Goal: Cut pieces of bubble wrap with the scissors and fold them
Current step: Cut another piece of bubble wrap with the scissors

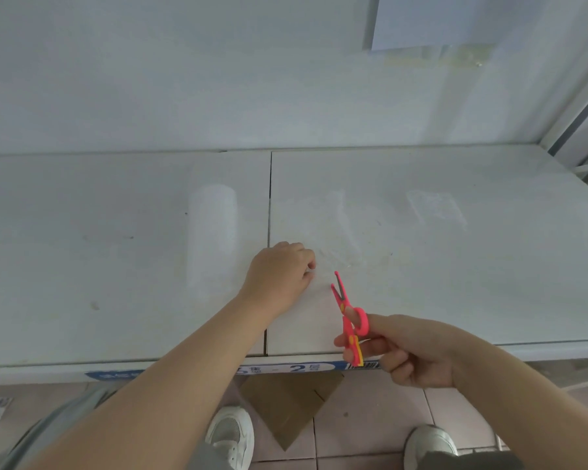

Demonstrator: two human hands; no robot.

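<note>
A roll of clear bubble wrap [213, 232] lies on the white table [116, 266], and its unrolled sheet [333, 228] spreads to the right, hard to see against the white. My left hand [279, 276] pinches the near edge of that sheet, fingers closed on it. My right hand [411, 351] holds pink scissors [348, 317] by the handles near the table's front edge. The blades are slightly apart and point away from me, just right of my left hand. A separate small piece of bubble wrap [435, 210] lies flat at the right.
A seam [269, 198] splits the tabletop into two panels. A white wall [252, 79] rises behind the table with a taped sheet [428, 25] at top right. Below the front edge are a brown cardboard piece [289, 405] on the tiled floor and my two white shoes.
</note>
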